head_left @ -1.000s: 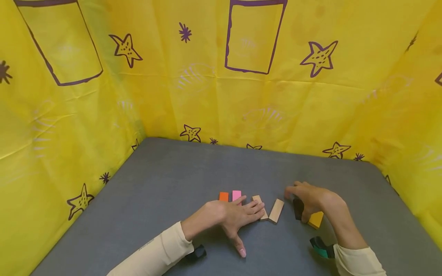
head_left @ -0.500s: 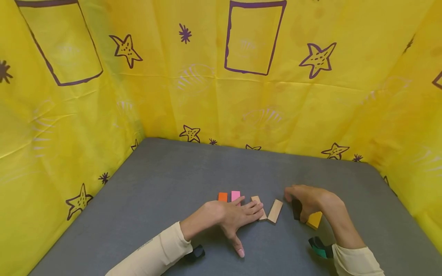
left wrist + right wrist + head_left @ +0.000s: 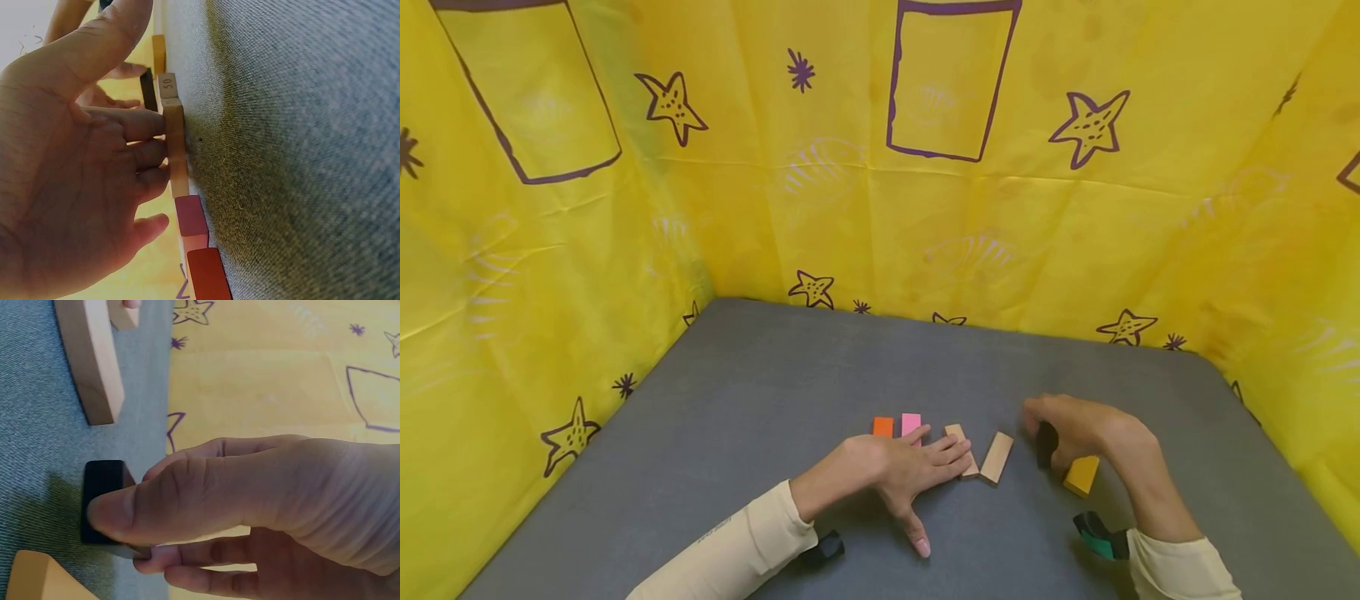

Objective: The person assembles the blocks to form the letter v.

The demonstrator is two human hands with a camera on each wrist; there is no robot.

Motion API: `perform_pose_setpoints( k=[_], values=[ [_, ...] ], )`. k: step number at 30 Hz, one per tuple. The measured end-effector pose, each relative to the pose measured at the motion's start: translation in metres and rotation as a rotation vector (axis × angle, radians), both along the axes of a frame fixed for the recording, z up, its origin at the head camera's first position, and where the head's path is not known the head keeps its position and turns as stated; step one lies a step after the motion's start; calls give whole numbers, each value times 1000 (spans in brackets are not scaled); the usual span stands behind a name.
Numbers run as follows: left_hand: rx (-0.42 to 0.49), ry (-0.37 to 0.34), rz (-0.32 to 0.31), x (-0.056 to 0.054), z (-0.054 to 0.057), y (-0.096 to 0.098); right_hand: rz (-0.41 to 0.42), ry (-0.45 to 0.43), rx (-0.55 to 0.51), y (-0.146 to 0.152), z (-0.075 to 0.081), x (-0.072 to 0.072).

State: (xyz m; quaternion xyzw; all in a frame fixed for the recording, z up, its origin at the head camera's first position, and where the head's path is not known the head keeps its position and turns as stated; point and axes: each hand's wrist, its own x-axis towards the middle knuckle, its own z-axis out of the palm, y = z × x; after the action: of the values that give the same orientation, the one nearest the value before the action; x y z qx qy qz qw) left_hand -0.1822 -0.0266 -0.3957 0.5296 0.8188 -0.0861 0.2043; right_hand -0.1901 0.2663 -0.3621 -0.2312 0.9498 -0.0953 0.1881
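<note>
Black block (image 3: 1046, 446), pinched in the right hand (image 3: 1078, 429) beside the yellow block (image 3: 1082, 477), sits slightly higher than half a second ago, its lift seemingly begun; left hand (image 3: 913, 475), fingers spread, touches a wooden block (image 3: 177, 144).

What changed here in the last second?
The right hand and the black block it holds have shifted slightly, forward or upward; I cannot tell which. The left hand stays spread over one wooden block; the orange block, pink block, other wooden block and yellow block lie as before.
</note>
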Motion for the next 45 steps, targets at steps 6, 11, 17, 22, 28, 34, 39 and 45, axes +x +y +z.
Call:
perform_pose_setpoints(
  k=[6, 11, 17, 22, 28, 34, 39, 45],
  values=[
    [3, -10, 5, 0, 0, 0, -2, 51, 11, 0, 6, -2],
    [6, -16, 7, -1, 0, -1, 33, 151, 14, -4, 8, -4],
    [1, -6, 5, 0, 0, -1, 70, 278, 2, -8, 5, -7],
    [-7, -8, 3, 0, 1, -1, 107, 340, -32, -9, -2, -10],
    [-14, -10, 0, 0, 1, -1, 133, 351, -40, -10, -14, -16],
    [-22, 7, -12, -1, 1, -1, 131, 324, -22, -12, -21, -19],
    [-19, 2, -20, -1, 1, 0, 130, 310, 1, -11, -25, -20],
    [-25, 4, -15, 0, 1, 0, 118, 278, -15, -10, -27, -20]
  ],
)
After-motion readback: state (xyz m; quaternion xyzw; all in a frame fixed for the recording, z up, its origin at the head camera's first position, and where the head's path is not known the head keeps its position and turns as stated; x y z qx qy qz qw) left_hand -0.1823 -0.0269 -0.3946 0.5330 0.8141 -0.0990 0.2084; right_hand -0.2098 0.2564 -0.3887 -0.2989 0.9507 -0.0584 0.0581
